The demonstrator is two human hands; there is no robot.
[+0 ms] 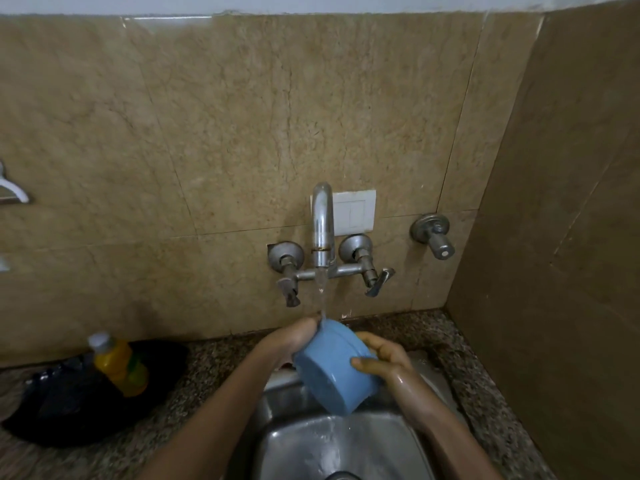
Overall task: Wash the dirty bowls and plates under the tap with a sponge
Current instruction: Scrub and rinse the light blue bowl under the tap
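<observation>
The head view showed one round, smooth blue bowl (330, 370) tilted, base toward the camera, over one steel sink (294, 441), just under one curved chrome tap (322, 225) running a thin stream onto its rim. Two hands held it: the left hand (298, 336) curled around the far rim, the right hand (379, 356) wet, its fingers closed on the side wall. One yellow plastic bottle (117, 363) stood on the speckled granite table (214, 368) beside black plastic.
</observation>
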